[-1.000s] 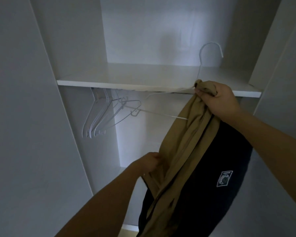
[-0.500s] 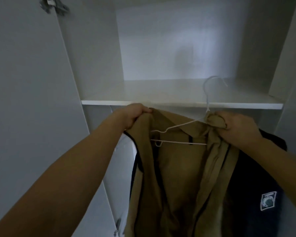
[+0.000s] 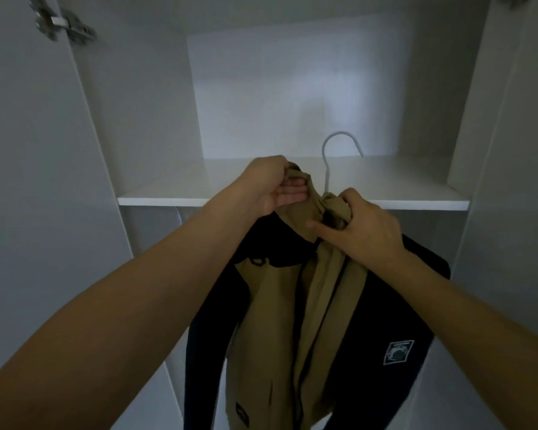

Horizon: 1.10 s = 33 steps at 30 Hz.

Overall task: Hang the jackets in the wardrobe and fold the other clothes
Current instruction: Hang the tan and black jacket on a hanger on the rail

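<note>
The left hand curls its fingers round the tan collar edge of the jacket, held up in front of the wardrobe's white shelf. The right hand bunches the other side of the collar at the neck of a white wire hanger — thumb pressed on the fabric. A metal hinge sits top left. The jacket's dark panel carries a small square patch — unreadable.

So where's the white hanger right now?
In the head view, the hanger pokes up at centre between the left hand and right hand, inside the jacket, before the shelf.
</note>
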Motion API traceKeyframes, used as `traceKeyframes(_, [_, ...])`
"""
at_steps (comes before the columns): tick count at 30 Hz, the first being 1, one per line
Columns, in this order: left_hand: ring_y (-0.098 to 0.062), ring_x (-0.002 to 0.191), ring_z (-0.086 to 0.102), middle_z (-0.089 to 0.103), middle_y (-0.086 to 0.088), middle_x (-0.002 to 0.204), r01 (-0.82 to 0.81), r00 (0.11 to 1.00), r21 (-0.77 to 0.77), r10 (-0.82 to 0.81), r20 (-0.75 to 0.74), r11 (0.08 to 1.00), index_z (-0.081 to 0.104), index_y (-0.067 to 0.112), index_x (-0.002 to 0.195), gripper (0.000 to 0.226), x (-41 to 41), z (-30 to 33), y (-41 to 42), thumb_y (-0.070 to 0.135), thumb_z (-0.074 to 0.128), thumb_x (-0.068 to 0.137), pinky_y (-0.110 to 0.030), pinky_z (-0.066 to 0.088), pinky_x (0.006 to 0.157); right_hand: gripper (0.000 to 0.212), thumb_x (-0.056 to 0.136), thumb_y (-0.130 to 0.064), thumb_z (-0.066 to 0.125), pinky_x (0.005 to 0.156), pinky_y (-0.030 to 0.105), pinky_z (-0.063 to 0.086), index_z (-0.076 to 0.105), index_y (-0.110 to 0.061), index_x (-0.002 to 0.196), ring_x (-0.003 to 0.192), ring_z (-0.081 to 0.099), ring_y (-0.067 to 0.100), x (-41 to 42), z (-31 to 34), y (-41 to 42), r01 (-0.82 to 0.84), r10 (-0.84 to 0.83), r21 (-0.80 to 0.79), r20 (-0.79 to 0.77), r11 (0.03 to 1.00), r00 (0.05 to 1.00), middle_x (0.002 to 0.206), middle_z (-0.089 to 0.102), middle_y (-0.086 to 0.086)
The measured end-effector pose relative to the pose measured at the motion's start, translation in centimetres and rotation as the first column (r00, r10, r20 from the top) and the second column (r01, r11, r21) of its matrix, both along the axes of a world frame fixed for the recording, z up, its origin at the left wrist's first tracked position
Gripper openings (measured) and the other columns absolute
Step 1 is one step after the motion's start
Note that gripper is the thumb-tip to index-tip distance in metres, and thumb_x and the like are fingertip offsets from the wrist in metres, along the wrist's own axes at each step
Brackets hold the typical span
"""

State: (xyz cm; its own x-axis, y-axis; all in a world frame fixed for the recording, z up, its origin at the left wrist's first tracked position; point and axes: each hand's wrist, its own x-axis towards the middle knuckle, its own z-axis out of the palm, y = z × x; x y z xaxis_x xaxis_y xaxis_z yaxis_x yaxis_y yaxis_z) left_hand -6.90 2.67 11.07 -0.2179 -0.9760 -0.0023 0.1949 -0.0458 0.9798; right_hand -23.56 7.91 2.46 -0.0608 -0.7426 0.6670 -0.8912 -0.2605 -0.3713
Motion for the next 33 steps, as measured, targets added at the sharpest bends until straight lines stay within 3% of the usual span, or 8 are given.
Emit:
traceKeyframes(4, [-0.021,0.066,0.066,0.066,-0.013,0.083,-0.093,0.987,-0.19,0.115,0.111,0.977,0.06,-0.003,0.103,0.027,0.7,-0.2,-0.1,0.017,0.042,0.099,-0.03,0.059,0.059,0.021,0.079,-0.049,0.058,0.053,0.022,0.035,0.054,-0.028,0.079,0.07,0.057,0.011,0.1,0.6,-1.5,0.009,-0.011,0.008,0.158,1.0,0.987,0.07,0.056,-0.017])
traceKeyframes(7, [-0.01,0.073,0.057,0.055,-0.005,0.086,-0.281,0.865,-0.694,0.488,0.117,0.663,0.046,0.013,0.102,0.012,1.7,-6.8,1.6,0.02,0.048,0.093,-0.027,0.053,0.066,0.024,0.083,-0.05,0.052,0.055,0.022,0.035,0.061,-0.028,0.087,0.068,0.054,0.005,0.5,1.4,-2.0,0.004,0.0,-0.017,0.213,1.0,0.977,0.074,0.057,-0.018])
traceKeyframes(9, [-0.014,0.093,0.054,0.048,-0.004,0.106,-0.108,0.816,-0.814,0.518,0.255,0.571,0.043,0.018,0.113,0.032,1.2,-14.2,4.3,0.028,0.059,0.088,-0.033,0.052,0.078,0.027,0.084,-0.054,0.048,0.057,0.025,0.037,0.061,-0.031,0.086,0.07,0.054,0.007,0.8,2.0,-2.2,0.02,-0.016,-0.012,0.244,1.0,0.97,0.076,0.058,-0.018])
traceKeyframes(14, [-0.014,0.125,0.033,0.023,0.008,0.142,-0.086,0.699,-0.542,0.438,0.565,0.836,0.013,0.031,0.147,0.101,-1.3,-25.4,6.2,0.054,0.074,0.07,-0.037,0.041,0.103,0.029,0.086,-0.051,0.047,0.058,0.027,0.039,0.06,-0.025,0.087,0.069,0.055,0.006,0.8,2.5,-1.9,0.036,-0.033,-0.004,0.313,0.999,0.949,0.077,0.059,-0.014])
traceKeyframes(21, [-0.026,0.106,0.06,0.057,-0.012,0.125,-0.237,0.851,-0.104,0.258,0.457,0.966,0.027,0.013,0.146,0.061,0.4,-29.1,3.2,0.013,0.059,0.094,-0.045,0.049,0.099,0.028,0.087,-0.045,0.047,0.055,0.025,0.039,0.058,-0.02,0.093,0.069,0.055,0.005,-0.5,1.0,0.4,0.025,0.009,-0.097,0.335,0.995,0.942,0.079,0.058,-0.012])
traceKeyframes(27, [-0.024,0.101,0.06,0.065,-0.011,0.108,-0.248,0.817,-0.213,0.322,0.478,0.945,0.061,0.002,0.117,0.023,4.7,-28.8,1.6,0.004,0.046,0.099,-0.044,0.047,0.1,0.066,0.09,-0.014,0.053,0.05,0.031,0.045,0.025,-0.033,0.146,0.058,0.046,0.02,-3.1,-2.2,2.5,0.085,-0.115,-0.266,-0.101,0.96,0.988,0.127,0.037,0.013])
traceKeyframes(30, [-0.024,0.1,0.062,0.066,-0.012,0.109,-0.078,0.706,-0.599,0.469,0.531,0.797,0.062,0.003,0.119,0.028,6.9,-25.4,1.2,0.007,0.049,0.095,-0.04,0.05,0.091,0.069,0.082,-0.006,0.048,0.055,0.038,0.054,0.04,-0.033,0.144,0.071,0.057,0.032,-4.7,-3.8,3.2,0.044,-0.115,-0.171,-0.43,0.984,0.895,0.15,0.026,0.011])
traceKeyframes(33, [-0.026,0.078,0.062,0.063,-0.01,0.092,0.267,0.538,-0.785,0.59,0.602,0.558,0.066,0.007,0.114,0.034,7.5,-20.3,1.1,0.016,0.053,0.084,-0.037,0.051,0.063,0.047,0.084,-0.008,0.056,0.067,0.042,0.056,0.059,-0.022,0.13,0.091,0.062,0.036,-5.4,-5.1,3.0,0.065,-0.014,0.09,-0.485,0.994,0.875,0.159,0.023,-0.003])
